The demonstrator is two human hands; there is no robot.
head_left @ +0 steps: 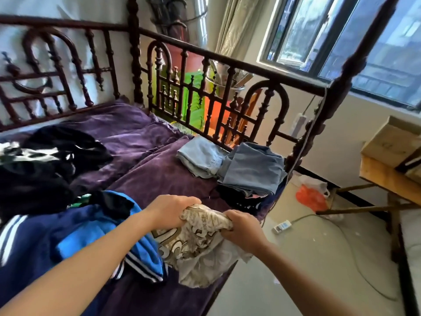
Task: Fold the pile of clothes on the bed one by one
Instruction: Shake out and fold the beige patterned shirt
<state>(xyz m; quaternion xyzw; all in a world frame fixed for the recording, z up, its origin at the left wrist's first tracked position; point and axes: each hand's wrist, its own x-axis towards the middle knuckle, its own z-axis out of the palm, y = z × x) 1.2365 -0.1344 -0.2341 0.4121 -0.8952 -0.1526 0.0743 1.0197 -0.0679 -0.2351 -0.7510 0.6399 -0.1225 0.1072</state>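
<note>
A beige patterned garment (196, 249) hangs bunched over the near edge of the purple bed (145, 142). My left hand (169, 209) grips its top edge on the left, and my right hand (242, 229) grips it on the right, close together. To the left lies a heap of unfolded clothes: a navy and blue striped jacket (75, 231) and black garments (45, 169). Folded denim pieces (248, 172) and a lighter folded one (200, 157) are stacked near the bed's far right corner.
A dark carved wooden railing (216, 87) runs round the bed's back and right side. Beyond it are green and orange items. On the floor to the right lie an orange bag (311, 198), a power strip (282, 225) and cable. A wooden table (387, 174) stands at the right.
</note>
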